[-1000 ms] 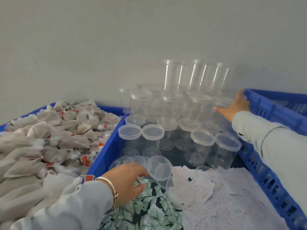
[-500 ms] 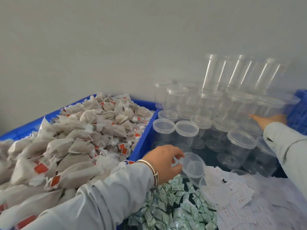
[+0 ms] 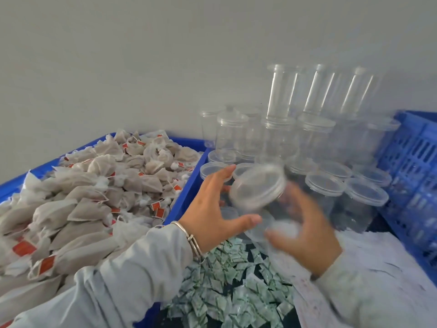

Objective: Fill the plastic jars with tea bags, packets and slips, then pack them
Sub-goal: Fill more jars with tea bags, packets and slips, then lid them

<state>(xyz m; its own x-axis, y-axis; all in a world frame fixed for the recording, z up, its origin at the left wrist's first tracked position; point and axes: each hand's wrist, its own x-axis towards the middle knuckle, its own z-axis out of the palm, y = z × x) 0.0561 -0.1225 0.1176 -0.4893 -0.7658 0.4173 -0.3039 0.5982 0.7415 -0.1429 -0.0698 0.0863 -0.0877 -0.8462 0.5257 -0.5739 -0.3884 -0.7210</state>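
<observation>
Right hand now gripping lidded clear jar over green packets, left hand spread beside it, tea bags heaped in bin

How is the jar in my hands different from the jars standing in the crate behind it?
The held jar is tilted, its lid facing up and left; the standing jars sit upright. The held jar is lifted between the left hand and right hand; the standing jars rest in the blue crate, some stacked in tiers. The held jar looks motion-blurred; the standing jars are sharper. Both are clear plastic, lidded and look empty.
</observation>
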